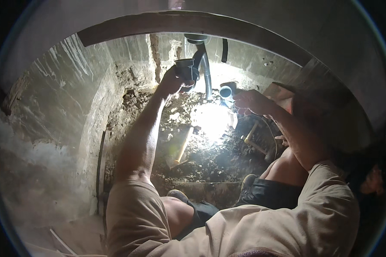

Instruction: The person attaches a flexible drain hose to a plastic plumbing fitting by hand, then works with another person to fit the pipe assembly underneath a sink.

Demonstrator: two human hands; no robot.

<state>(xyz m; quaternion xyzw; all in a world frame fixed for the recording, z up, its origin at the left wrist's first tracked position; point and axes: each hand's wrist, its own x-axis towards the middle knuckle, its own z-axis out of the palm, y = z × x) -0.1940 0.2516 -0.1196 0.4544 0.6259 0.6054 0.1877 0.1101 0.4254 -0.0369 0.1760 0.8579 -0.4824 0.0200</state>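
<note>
My left hand is wrapped round a dark grey plastic pipe fitting with a wide, open socket facing up. The fitting is held just left of a grey pipe that comes down from above; whether they touch I cannot tell. On the other side of that pipe, my right hand has its fingers closed round a short grey pipe piece, its round open end toward the upright pipe. Strong glare below hides part of the piece.
Rubble and soil cover the ground between my feet. A yellow-handled tool lies there, with another yellow tool to its right. Behind stands a broken concrete wall, with a short black pipe against it.
</note>
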